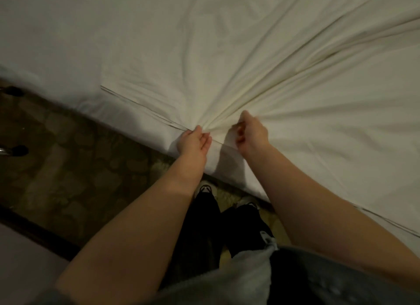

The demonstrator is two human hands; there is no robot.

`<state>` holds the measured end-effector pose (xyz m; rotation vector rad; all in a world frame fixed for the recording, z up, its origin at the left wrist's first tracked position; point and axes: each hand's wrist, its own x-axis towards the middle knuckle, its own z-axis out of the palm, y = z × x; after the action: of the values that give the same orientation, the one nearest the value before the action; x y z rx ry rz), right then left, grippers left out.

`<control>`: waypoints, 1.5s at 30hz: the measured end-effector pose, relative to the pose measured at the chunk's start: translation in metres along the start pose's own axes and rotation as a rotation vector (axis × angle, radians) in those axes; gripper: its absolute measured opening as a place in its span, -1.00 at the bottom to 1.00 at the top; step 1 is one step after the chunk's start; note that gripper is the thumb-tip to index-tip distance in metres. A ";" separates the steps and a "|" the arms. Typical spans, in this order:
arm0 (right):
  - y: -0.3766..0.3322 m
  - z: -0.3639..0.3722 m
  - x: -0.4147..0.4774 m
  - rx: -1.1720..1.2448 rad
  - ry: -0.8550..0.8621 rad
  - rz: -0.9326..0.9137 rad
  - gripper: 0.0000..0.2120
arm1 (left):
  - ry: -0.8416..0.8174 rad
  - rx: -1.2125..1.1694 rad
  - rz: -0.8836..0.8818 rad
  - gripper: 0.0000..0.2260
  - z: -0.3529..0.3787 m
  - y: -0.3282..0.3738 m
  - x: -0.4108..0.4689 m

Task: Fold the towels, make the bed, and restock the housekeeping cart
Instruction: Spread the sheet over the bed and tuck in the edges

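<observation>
Our left hand (193, 143) and right hand (251, 135) grip the white sheet (250, 54) at the bed's edge, creases fanning outward, patterned carpet (79, 157) below.

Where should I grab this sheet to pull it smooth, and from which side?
Take the sheet by its hemmed edge from the floor side, where the left hand and right hand grip it: its creases fan out from there.

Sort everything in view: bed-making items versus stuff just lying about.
In use: white wrinkled fabric bed sheet, left hand and right hand holding its bunched edge.
Lying about: brown patterned carpet, black-footed chrome legs.
</observation>
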<state>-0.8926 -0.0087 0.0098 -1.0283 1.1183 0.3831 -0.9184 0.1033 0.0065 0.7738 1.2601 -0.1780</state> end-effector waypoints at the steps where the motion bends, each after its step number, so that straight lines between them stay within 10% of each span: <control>1: -0.009 -0.003 0.004 0.025 0.038 -0.020 -0.74 | 0.001 0.013 0.006 -0.73 -0.001 -0.001 0.000; 11: 0.009 -0.067 0.003 -0.488 0.304 -0.181 -0.67 | 0.032 0.323 0.095 -0.64 0.009 -0.005 -0.002; 18: 0.005 -0.077 -0.002 -0.277 0.214 -0.148 -0.74 | 0.189 0.195 0.148 -0.80 0.013 -0.017 -0.007; 31: -0.043 -0.113 0.020 0.031 0.251 -0.153 -0.61 | -0.259 0.239 -0.255 -0.68 0.053 -0.095 -0.060; 45: -0.058 -0.141 -0.001 0.663 0.000 0.015 -0.86 | -0.186 0.296 -0.175 -0.66 0.059 -0.108 -0.056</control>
<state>-0.9299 -0.1556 0.0294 -0.4337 1.1409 0.0100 -0.9468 -0.0287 0.0165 0.8777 1.1366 -0.5764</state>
